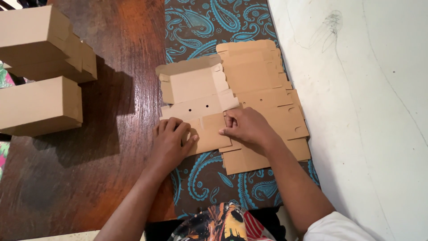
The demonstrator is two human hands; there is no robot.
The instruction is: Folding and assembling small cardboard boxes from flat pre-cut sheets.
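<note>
A half-folded brown cardboard box blank lies on a wooden bench, partly over a teal paisley cloth. Its far side flaps stand up and its near panel lies flat, with two small round holes in the middle strip. The left hand presses down on the near panel's left part, fingers curled and knuckles forward, thumb stretched along the card. The right hand rests on the panel's right edge, fingertips pinched on the fold there. Just to the right, touching the blank, a stack of flat unfolded blanks lies on the cloth. At the far left of the bench stand three finished closed boxes, well apart from the hands. A pale wall runs along the right.
</note>
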